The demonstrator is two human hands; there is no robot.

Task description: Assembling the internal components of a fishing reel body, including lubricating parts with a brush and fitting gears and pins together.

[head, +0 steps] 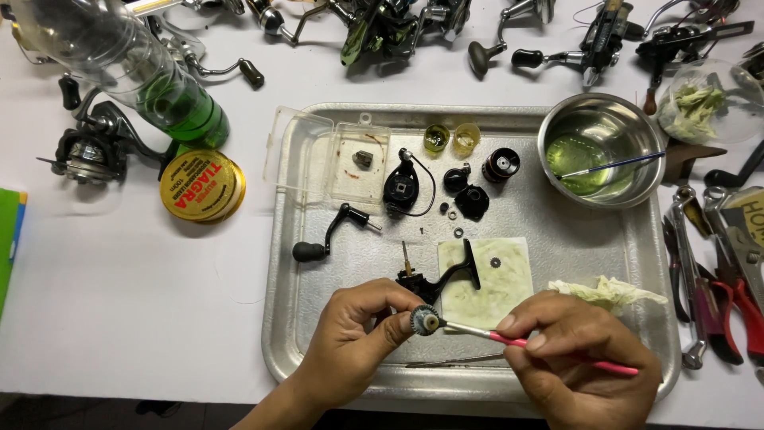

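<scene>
L hand [354,330] pinches small toothed metal gear [425,321] btwn fingertips, over shiny dented metal tray [318,350] near its front edge. R hand [577,350] grips thin pink brush [549,350], tip touching gear. Past them: black reel body [442,279] on stained pale pad [509,275], crumpled tissue [605,291] at right.

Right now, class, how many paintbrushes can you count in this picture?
2. A pink-handled brush is in the right hand, its tip on the small gear held by the left hand. A blue-handled brush rests in the steel bowl.
</scene>
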